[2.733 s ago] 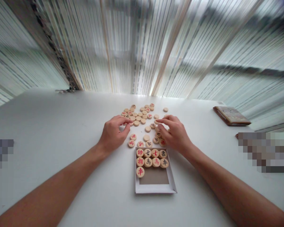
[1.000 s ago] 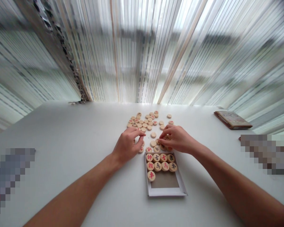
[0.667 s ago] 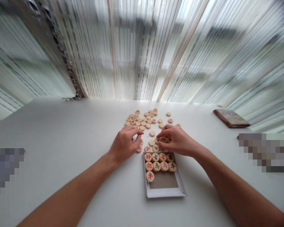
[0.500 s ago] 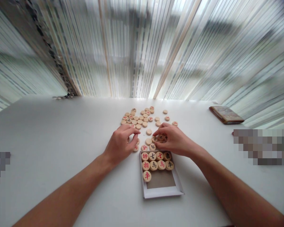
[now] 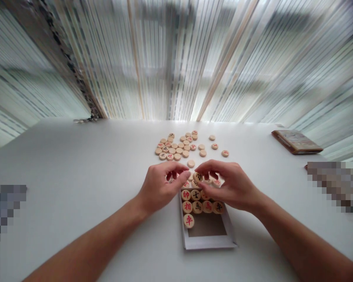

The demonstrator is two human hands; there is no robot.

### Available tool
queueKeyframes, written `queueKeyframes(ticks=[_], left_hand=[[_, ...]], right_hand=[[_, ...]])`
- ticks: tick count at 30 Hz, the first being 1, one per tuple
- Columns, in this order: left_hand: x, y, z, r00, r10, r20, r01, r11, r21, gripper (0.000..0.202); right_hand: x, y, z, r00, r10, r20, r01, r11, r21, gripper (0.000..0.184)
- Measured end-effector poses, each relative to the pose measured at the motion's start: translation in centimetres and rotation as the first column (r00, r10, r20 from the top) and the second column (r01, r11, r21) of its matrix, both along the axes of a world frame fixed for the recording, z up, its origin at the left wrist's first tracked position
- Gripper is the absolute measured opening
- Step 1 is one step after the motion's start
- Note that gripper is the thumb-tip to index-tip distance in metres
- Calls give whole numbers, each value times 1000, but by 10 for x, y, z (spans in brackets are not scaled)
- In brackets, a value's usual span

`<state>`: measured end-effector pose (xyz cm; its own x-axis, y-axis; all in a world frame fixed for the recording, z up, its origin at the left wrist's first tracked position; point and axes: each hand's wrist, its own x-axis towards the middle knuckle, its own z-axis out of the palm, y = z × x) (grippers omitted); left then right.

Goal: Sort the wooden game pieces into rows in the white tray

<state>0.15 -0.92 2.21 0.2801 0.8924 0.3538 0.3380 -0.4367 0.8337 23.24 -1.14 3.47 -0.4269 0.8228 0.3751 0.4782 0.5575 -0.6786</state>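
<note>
My right hand pinches a round wooden Chinese chess piece with a black character between thumb and fingertips, just above the far edge of a shallow white box. My left hand is close by on the left, its thumb and forefinger slightly apart with nothing seen between them. Inside the box, two rows of pieces lie face up, and a red-marked piece starts a third row at the left. My right hand hides part of the far row. Several pieces lie partly covered behind both hands.
Many loose chess pieces, some face up and some blank side up, are spread over the white table beyond my hands. A brown-edged flat box lies at the right. Striped string curtains hang behind the table.
My right hand has lifted a black-marked chess piece from the table and tilted it. My left hand has moved right, closer to it. The whole view has shifted slightly.
</note>
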Motion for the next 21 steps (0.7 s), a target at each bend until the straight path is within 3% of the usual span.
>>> queueKeyframes(ticks=[3,5,13,18,21], left_hand=[[9,-10,4,966,-128,227,182,954,-238,15],[13,-13,4,921,-139,363,262,912,-315,13],[17,-15,7,872,-93,481,309,867,-391,15],[18,-17,15,854,-16,520,301,831,-468,18],[19,-19,17,842,47,537,275,819,-504,24]], right_hand=[[-4,-9,5,987,72,-144,-89,989,-115,20],[-5,-11,5,966,105,-236,-145,977,-158,24],[-1,-9,2,935,158,-316,-206,971,-125,31],[-6,-13,0,845,-16,-534,-208,910,-357,29],[-8,-13,-1,806,-102,-583,-188,890,-415,24]])
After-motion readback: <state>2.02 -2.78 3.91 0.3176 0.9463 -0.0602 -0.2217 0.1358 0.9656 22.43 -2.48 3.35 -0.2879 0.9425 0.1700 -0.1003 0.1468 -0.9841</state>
